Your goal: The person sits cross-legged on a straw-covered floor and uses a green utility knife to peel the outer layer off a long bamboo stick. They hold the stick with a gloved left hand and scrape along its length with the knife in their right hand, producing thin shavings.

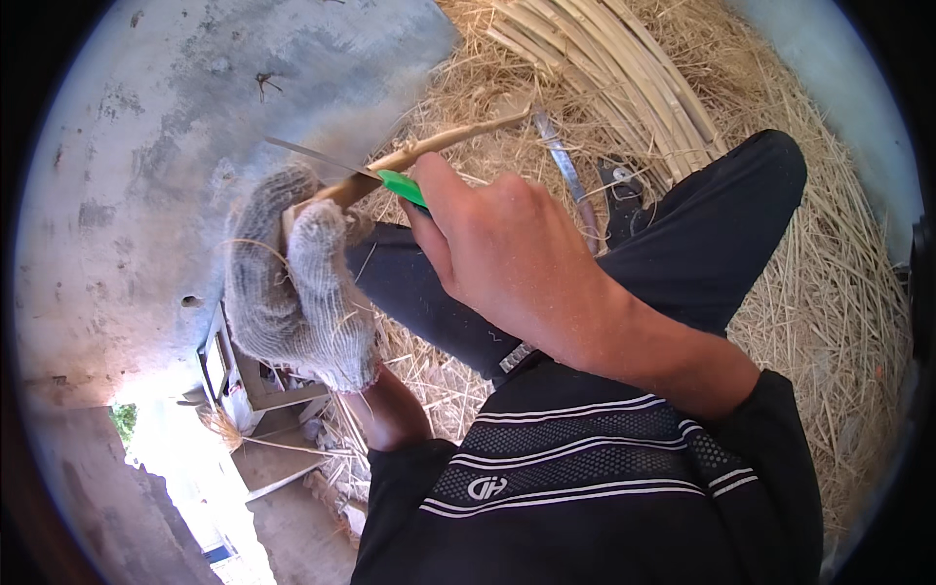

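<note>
My left hand [307,278], in a grey knitted work glove, is closed around the near end of a tan wooden or bamboo strip [429,146]. The strip slants up and away to the right, tapering to a thin far end. Bare and closed, my right hand [517,244] grips the green handle of a knife [402,185]. Its thin blade points left and crosses the strip just beyond the gloved fingers. The blade looks to be against the strip, though the exact contact is hard to see. A loose thin fibre curls over the glove.
Straw-like shavings [819,322] cover the floor around my crossed, dark-trousered legs [721,224]. Beyond them lie a bundle of long pale strips [624,68] and a second, longer blade [558,151]. A concrete wall [146,195] rises at left, above a low shelf [283,395] and a bright opening.
</note>
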`<action>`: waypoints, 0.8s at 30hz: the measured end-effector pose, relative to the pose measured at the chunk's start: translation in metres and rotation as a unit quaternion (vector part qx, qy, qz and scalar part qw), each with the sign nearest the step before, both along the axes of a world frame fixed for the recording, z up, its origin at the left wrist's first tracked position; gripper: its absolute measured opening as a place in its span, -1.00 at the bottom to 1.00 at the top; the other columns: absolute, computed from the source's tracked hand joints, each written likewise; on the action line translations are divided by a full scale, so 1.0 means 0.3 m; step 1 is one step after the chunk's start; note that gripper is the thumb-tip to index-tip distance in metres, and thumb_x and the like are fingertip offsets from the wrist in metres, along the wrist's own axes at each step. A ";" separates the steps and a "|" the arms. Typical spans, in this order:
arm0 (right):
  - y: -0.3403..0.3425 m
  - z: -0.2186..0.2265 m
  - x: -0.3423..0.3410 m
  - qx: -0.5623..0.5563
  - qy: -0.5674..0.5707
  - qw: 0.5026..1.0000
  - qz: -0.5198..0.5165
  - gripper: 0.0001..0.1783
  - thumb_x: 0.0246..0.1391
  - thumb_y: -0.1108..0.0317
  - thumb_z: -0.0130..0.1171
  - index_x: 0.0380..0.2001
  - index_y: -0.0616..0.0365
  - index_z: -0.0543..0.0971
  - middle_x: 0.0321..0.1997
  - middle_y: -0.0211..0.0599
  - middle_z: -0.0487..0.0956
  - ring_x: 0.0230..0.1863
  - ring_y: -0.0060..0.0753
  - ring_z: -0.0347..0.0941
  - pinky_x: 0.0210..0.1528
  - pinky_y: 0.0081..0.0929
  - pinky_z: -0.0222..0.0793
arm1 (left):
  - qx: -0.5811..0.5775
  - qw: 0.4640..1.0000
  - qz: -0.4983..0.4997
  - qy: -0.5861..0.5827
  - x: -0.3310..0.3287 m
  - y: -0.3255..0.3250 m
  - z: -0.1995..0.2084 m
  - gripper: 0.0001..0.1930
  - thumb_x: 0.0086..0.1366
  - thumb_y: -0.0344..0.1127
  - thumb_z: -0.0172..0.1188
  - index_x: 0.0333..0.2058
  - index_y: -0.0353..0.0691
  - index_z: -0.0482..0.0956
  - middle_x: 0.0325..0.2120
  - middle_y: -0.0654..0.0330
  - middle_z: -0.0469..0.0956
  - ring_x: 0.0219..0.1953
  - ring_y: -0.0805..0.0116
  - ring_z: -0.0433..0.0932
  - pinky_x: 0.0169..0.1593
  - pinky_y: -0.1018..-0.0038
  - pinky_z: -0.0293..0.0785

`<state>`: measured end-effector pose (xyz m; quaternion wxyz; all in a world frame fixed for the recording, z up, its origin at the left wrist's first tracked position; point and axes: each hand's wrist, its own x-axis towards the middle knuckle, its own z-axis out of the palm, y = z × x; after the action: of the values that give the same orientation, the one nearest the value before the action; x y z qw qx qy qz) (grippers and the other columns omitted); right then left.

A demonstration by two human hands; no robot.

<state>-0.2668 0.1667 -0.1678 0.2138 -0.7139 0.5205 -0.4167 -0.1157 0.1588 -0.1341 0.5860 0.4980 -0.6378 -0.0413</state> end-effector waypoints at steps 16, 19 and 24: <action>0.018 -0.031 -0.103 -0.015 -0.127 0.990 0.059 -0.78 0.30 0.28 0.05 -0.25 0.25 0.39 -0.68 0.06 0.49 -0.60 0.12 0.53 -0.55 -0.06 0.39 | -0.107 0.991 0.000 -0.084 -0.093 -0.028 -0.049 -0.76 0.20 -0.38 0.34 -0.22 -0.44 0.66 -0.37 0.00 0.65 -0.34 0.21 0.64 -0.23 0.41 0.58; -0.017 -0.042 -0.074 0.009 -0.061 0.998 0.008 -0.79 0.30 0.28 0.06 -0.27 0.23 0.40 -0.68 0.01 0.49 -0.60 0.09 0.53 -0.55 -0.08 0.41 | -0.096 0.978 -0.017 -0.185 -0.072 -0.044 -0.042 -0.77 0.32 -0.32 0.26 -0.21 -0.41 0.65 -0.32 0.06 0.64 -0.38 0.32 0.65 -0.38 0.51 0.59; -0.083 -0.118 -0.115 0.061 0.012 0.998 -0.007 -0.79 0.26 0.31 0.13 -0.28 0.25 0.41 -0.68 0.04 0.48 -0.59 0.13 0.52 -0.53 -0.04 0.41 | -0.065 0.961 -0.012 -0.267 -0.091 -0.101 -0.179 -0.81 0.29 -0.29 0.29 -0.22 -0.30 0.68 -0.31 0.09 0.68 -0.25 0.26 0.67 -0.22 0.42 0.60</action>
<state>-0.3013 0.1418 -0.2030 0.2473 -0.7011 0.5524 -0.3771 -0.1431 0.1285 -0.1878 0.4249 0.4442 -0.7784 0.1273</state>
